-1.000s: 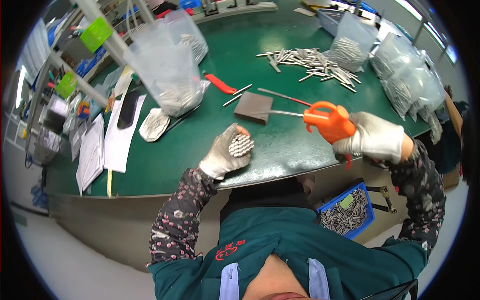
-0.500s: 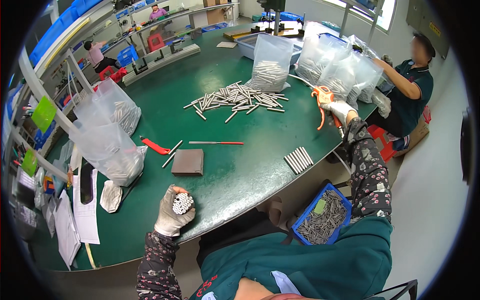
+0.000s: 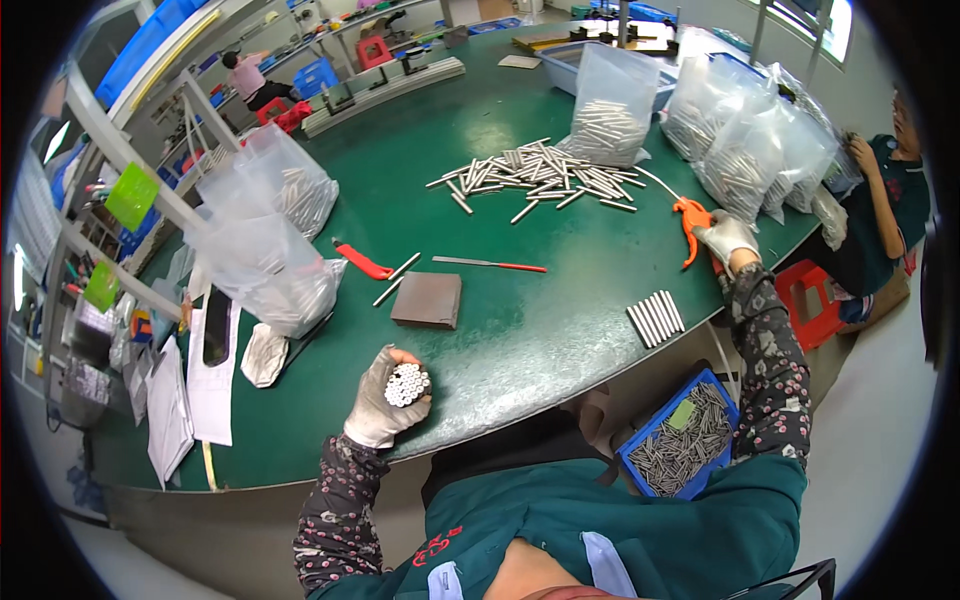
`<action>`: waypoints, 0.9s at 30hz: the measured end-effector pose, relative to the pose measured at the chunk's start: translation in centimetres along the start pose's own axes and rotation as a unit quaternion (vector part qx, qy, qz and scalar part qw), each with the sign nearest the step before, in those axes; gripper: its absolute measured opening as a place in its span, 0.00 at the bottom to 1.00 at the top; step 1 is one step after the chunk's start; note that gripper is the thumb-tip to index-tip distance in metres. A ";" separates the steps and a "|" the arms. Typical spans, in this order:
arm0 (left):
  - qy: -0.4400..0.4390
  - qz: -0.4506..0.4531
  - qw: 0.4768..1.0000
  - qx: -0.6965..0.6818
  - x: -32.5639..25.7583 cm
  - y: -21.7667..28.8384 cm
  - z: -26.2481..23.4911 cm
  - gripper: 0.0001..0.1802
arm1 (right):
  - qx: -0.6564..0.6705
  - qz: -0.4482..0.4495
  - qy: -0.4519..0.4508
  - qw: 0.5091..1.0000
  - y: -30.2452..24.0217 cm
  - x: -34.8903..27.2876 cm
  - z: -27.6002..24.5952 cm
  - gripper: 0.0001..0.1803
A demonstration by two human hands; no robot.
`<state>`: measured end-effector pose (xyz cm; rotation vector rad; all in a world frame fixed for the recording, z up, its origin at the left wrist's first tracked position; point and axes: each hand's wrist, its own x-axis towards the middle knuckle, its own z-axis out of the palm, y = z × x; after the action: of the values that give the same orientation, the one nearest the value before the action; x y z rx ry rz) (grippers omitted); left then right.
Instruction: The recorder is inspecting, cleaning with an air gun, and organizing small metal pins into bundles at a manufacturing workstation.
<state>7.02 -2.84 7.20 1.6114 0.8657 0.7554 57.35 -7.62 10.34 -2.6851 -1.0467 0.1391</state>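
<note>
My left hand [image 3: 385, 400], in a pale work glove with bare fingertips, is closed round a bundle of metal pins [image 3: 408, 384], whose round ends face up near the front edge of the green table. At the right side of the table, my gloved right hand [image 3: 730, 238] is closed on an orange air blow gun [image 3: 692, 218]; some of its fingers are hard to make out. Between the hands, several pins [image 3: 656, 318] lie side by side in a row. Farther back is a loose heap of pins [image 3: 540, 172].
A brown block [image 3: 427, 300], a red-handled file [image 3: 490, 264] and a red cutter [image 3: 362, 260] lie mid-table. Bags of pins [image 3: 265, 270] stand left, more bags [image 3: 740, 150] at back right. A blue crate [image 3: 680, 440] of pins sits below the edge. A co-worker [image 3: 890, 190] is at right.
The view has swung, so the table appears farther right. My right hand has come a little nearer and lower with the air blow gun. My left hand still holds the bundle of pins.
</note>
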 end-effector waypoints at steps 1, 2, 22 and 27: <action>0.005 -0.013 1.000 -0.013 -0.1 0.3 0.3 0.25 | -0.002 -0.012 0.009 1.000 0.6 0.0 0.4 0.30; 0.008 -0.025 0.999 -0.027 -0.1 0.6 0.4 0.25 | 0.006 -0.008 0.009 1.000 0.2 -0.7 -0.2 0.30; 0.012 0.025 1.000 -0.009 0.1 0.7 0.1 0.26 | 0.232 -0.416 0.121 0.871 -11.4 -14.6 0.4 0.16; -0.003 0.055 0.998 -0.007 -0.2 1.1 0.2 0.45 | 0.198 -0.491 -0.186 0.828 -20.7 -23.7 3.2 0.29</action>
<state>7.26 -3.24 8.22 1.6583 0.7699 0.8313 25.89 -8.34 12.80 -1.5091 -2.0893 0.6008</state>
